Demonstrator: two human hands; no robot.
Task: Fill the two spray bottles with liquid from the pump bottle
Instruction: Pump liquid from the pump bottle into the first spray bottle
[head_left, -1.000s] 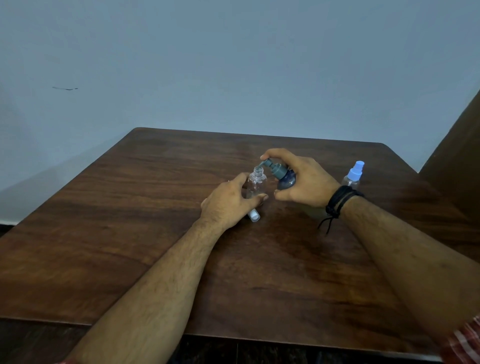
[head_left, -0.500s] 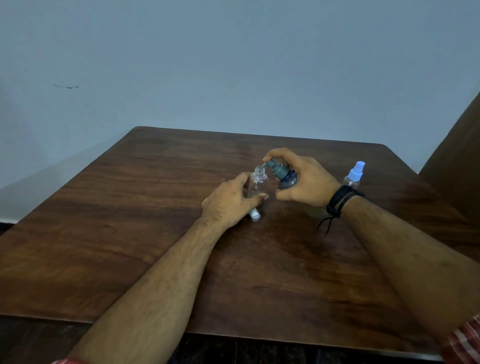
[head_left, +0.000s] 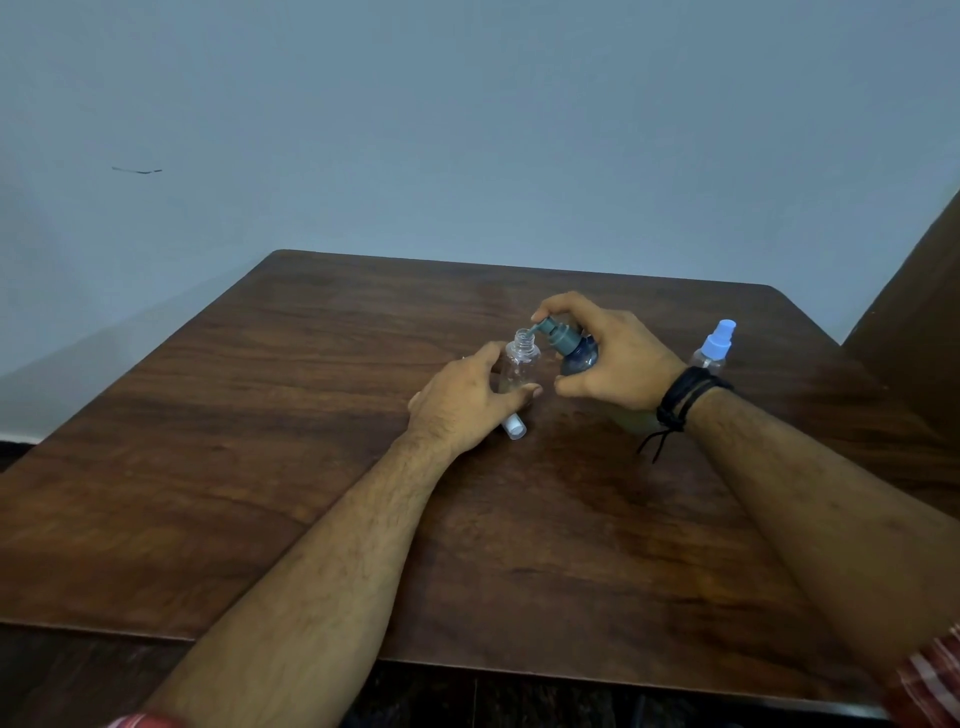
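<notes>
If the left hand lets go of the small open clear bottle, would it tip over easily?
Probably yes. The open clear bottle looks narrow, tall and almost empty, so likely light and tippy. The pump bottle spout touches or hovers at its mouth, so a nudge could topple it. The left hand steadies it.

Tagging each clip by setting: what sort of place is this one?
Probably a plain room at home, though that is a guess: a bare wooden table against a blank painted wall, with only small bottles out, such as the capped spray bottle.
</notes>
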